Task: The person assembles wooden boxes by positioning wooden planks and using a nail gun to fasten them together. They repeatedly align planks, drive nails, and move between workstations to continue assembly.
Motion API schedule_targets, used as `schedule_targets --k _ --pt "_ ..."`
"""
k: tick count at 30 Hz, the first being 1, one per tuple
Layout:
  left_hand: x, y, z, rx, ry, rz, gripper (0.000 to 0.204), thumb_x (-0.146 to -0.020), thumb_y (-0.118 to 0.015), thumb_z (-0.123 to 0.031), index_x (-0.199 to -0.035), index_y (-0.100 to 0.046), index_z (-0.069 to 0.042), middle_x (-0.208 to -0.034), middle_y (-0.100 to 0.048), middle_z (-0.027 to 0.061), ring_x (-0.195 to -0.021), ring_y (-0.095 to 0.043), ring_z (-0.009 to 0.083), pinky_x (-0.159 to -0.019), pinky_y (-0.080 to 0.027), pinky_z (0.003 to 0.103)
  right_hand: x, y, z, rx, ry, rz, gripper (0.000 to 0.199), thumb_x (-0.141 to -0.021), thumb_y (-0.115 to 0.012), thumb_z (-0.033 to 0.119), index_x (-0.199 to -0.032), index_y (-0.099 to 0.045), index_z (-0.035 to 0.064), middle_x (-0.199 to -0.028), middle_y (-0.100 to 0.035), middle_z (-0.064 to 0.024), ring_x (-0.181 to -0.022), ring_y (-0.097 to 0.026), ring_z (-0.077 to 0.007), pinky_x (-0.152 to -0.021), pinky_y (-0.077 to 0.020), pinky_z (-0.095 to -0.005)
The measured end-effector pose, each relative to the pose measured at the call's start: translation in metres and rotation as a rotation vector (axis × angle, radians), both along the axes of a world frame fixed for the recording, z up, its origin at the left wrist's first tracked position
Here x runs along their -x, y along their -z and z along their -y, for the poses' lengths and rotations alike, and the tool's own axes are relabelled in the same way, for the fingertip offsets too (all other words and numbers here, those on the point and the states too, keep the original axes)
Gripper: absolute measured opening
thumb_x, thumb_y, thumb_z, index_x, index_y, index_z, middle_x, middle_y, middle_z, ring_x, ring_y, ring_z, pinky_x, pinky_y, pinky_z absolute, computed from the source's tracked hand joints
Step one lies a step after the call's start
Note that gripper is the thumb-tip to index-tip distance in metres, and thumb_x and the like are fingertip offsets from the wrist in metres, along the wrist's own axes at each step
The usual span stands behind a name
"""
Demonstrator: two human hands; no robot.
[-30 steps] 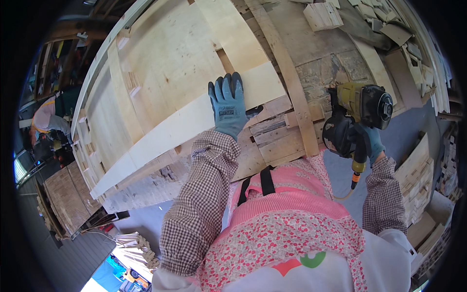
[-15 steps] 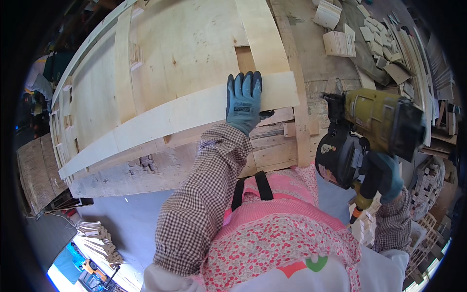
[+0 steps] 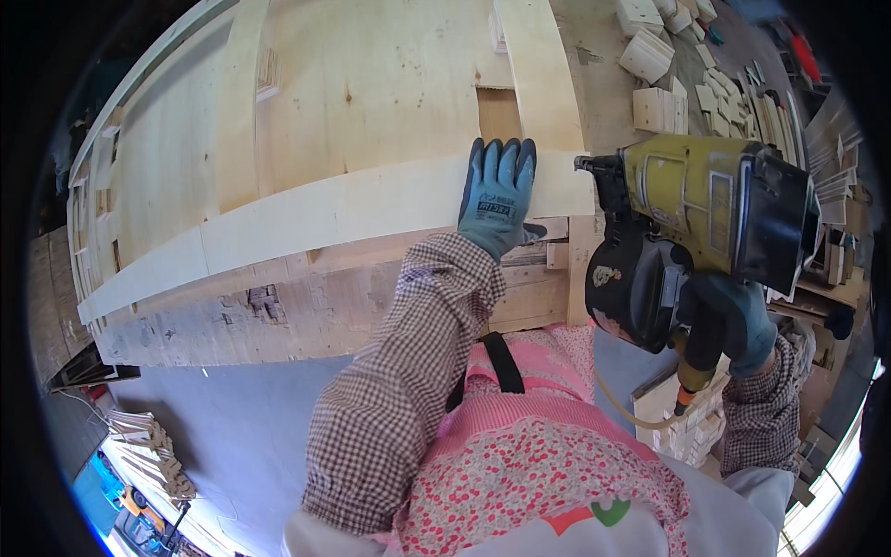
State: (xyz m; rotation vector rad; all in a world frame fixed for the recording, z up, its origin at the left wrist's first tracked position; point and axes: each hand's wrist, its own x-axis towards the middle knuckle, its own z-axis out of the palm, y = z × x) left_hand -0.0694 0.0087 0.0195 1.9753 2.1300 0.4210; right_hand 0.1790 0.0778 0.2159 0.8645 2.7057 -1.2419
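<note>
At your far left, a stack of wood (image 3: 148, 450) sits on the floor (image 3: 251, 427), below the level of the bench (image 3: 306, 320). The strip (image 3: 306, 209), pale and thin, runs along your near side of the panel (image 3: 371, 93), from the left end of the bench to just beside the nail gun's nose. A crosswise slat (image 3: 243, 102) lies on the panel, left of your left hand (image 3: 499, 200). That hand, gloved, is unclenched and laid palm down on the strip near its right end; the fingers are straight and close together, their tips reaching past the far edge, and the thumb points right. Further right, a second slat (image 3: 538, 84) meets the strip. Your right hand (image 3: 742, 320), also gloved, is closed around the handle of the nail gun (image 3: 687, 195), yellow and black. Its nose is at the strip's right end; whether it touches cannot be told. A hose (image 3: 640, 418) hangs below the gun. Wood blocks (image 3: 659, 110) lie beyond it.
</note>
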Motion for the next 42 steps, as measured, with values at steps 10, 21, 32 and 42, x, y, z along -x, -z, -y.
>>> schedule_targets --k 10,21,32,42 --pt "0.199 0.010 0.110 0.050 -0.248 -0.141 0.041 -0.080 -0.053 -0.042 -0.098 -0.055 -0.005 -0.091 -0.056 0.0107 -0.094 -0.050 0.0293 -0.098 -0.026 0.042 0.009 -0.012 0.014 0.460 0.563 0.159 0.022 -0.084 -0.045 0.015 -0.079 -0.056 -0.0039 -0.063 -0.055 -0.0075 -0.055 -0.052 -0.0144 -0.051 -0.0412 -0.0246" --pt "0.176 0.008 0.104 -0.065 -0.433 -0.206 0.035 -0.076 -0.057 -0.042 -0.079 -0.057 -0.007 -0.078 -0.056 0.0084 -0.082 -0.050 0.0280 -0.082 -0.035 0.040 -0.024 -0.001 0.048 -0.120 0.144 0.180 0.019 -0.077 -0.052 0.006 -0.095 -0.059 0.0023 -0.083 -0.061 -0.0108 -0.073 -0.061 -0.0218 -0.065 -0.0478 -0.0306" --pt "0.189 0.008 0.104 -0.160 -0.513 -0.103 0.030 -0.072 -0.059 -0.042 -0.071 -0.063 -0.012 -0.068 -0.059 0.0074 -0.072 -0.056 0.0273 -0.075 -0.038 0.040 -0.023 0.003 0.094 -0.551 -0.065 0.150 0.012 -0.067 -0.055 0.008 -0.076 -0.061 0.0035 -0.062 -0.058 -0.0090 -0.053 -0.056 -0.0219 -0.051 -0.0402 -0.0310" --pt "0.092 -0.016 0.274 -0.371 -0.534 0.053 0.050 -0.076 -0.059 -0.027 -0.118 -0.045 -0.004 -0.122 -0.043 0.0170 -0.117 -0.037 0.0329 -0.101 -0.025 0.046 0.095 0.142 0.146 0.470 0.053 0.073 0.011 -0.068 -0.058 0.008 -0.078 -0.061 0.0030 -0.065 -0.059 -0.0091 -0.052 -0.056 -0.0207 -0.049 -0.0422 -0.0305"
